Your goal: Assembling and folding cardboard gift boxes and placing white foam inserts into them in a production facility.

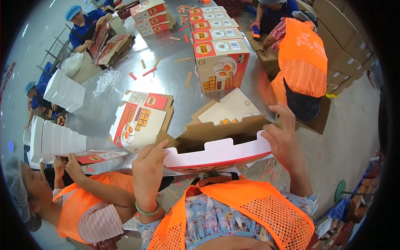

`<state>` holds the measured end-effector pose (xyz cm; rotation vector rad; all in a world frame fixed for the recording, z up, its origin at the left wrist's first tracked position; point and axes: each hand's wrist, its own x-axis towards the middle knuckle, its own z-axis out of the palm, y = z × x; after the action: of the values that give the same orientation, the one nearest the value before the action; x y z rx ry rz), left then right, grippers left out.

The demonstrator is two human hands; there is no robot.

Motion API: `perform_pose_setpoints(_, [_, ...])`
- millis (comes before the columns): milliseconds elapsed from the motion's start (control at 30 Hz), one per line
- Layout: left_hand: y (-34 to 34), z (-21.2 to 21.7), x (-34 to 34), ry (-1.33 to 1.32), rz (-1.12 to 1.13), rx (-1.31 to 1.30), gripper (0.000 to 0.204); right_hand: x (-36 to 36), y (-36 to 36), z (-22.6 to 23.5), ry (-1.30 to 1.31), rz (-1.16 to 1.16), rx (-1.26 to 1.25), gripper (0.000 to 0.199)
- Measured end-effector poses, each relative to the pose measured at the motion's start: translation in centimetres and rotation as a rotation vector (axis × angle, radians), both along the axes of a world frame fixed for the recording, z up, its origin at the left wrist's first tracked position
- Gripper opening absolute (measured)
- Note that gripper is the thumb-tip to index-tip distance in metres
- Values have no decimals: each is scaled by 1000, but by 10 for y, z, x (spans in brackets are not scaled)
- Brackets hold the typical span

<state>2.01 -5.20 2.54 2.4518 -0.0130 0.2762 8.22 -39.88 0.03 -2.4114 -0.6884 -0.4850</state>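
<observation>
A printed cardboard box (218, 154), with a white tabbed edge toward me and brown inner walls, stands opened out at the table's near edge. My left hand (148, 166) grips its left corner, fingers closed over the edge; a green bangle circles that wrist. At the opposite corner my right hand (284, 135) pinches the side wall between thumb and fingers. The far flap of the box leans back, showing its cream printed face. Left of the box lies a flat, folded carton (141, 121) with egg pictures, close to my left hand.
Finished cartons (221, 62) stand in a row ahead on the metal table (175, 93). Cardboard scraps (154, 68) and a clear plastic heap (107, 82) lie there too. White boxes (58, 139) are stacked left. Co-workers in orange vests sit at left and right; others work farther off.
</observation>
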Motion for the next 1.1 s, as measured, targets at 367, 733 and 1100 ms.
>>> perform_pose_setpoints(367, [-27, -9, 8, -336, 74, 573, 38, -19, 12, -31, -52, -225, 230, 39])
perform_pose_setpoints(733, [-26, -4, 2, -292, 128, 552, 41, -19, 19, -43, -81, -226, 623, 65])
perform_pose_setpoints(1100, [-14, 8, -6, -308, 144, 752, 44, -17, 8, -37, -71, -45, 360, 50])
